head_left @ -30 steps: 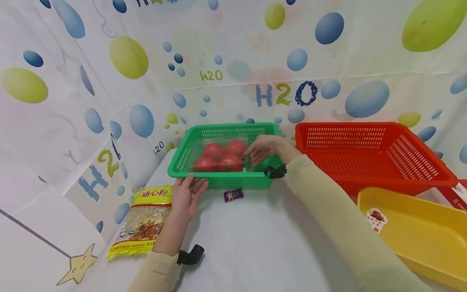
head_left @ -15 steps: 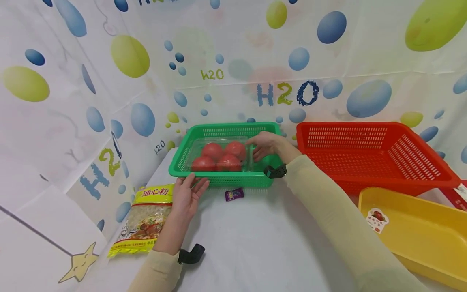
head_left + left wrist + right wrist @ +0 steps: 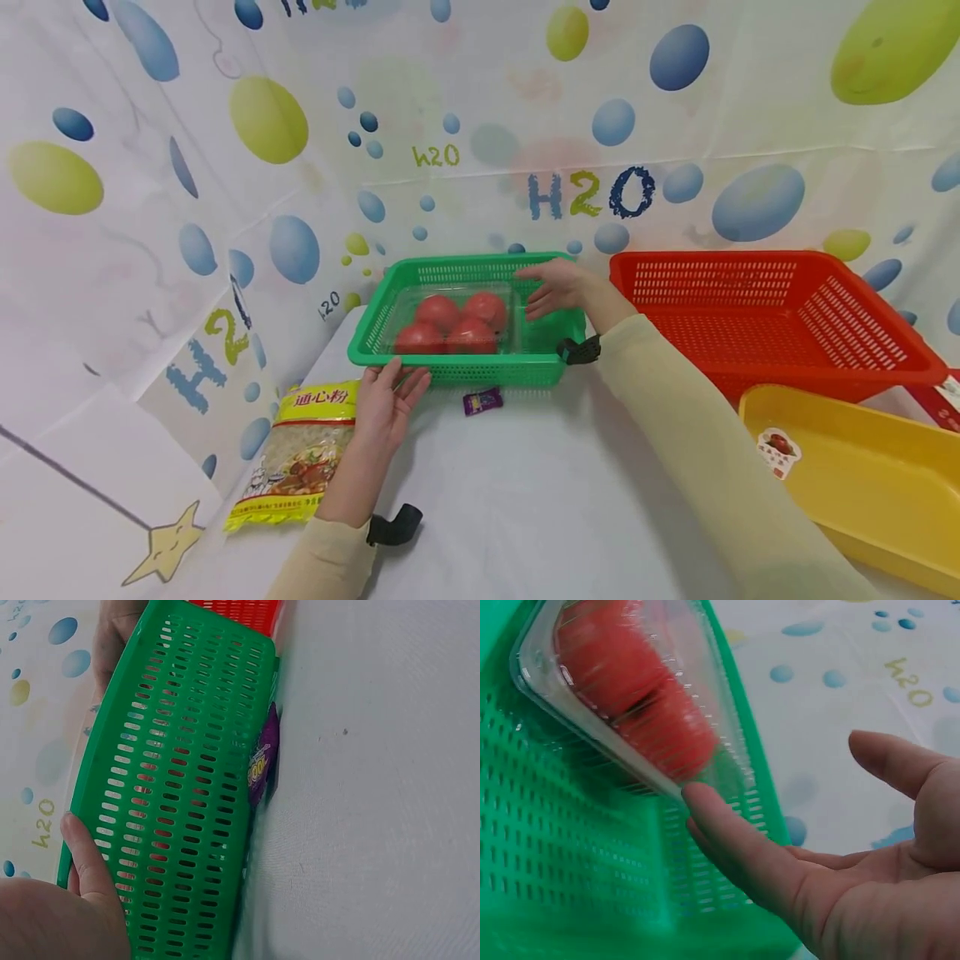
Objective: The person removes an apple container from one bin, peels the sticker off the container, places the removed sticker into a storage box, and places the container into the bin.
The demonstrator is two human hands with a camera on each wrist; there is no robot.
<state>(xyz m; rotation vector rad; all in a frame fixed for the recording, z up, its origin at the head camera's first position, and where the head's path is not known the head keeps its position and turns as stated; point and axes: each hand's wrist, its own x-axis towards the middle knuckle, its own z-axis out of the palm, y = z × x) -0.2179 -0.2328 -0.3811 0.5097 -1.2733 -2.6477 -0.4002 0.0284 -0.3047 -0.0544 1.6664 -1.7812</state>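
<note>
A clear plastic box [image 3: 510,296] of several red tomatoes [image 3: 438,312] lies in the left part of the green basket [image 3: 480,367]. My left hand [image 3: 382,408] touches the basket's front rim at its left end; in the left wrist view its fingers [image 3: 94,862] lie against the outer wall, fairly straight. Over the basket's right part, my right hand [image 3: 558,287] is spread and holds nothing. In the right wrist view my fingers [image 3: 742,847] point at the box's end, and whether a fingertip touches it I cannot tell.
A small purple packet [image 3: 482,401] lies before the basket. A yellow-topped pasta bag [image 3: 307,450] is on the left. A red basket [image 3: 735,333] and a yellow tray [image 3: 862,475] stand on the right. A patterned sheet [image 3: 465,133] hangs behind.
My right hand has drawn away from the tomato box, up and to the right, and its fingers have spread. The box has shifted very slightly. My left hand stays at the rim.
</note>
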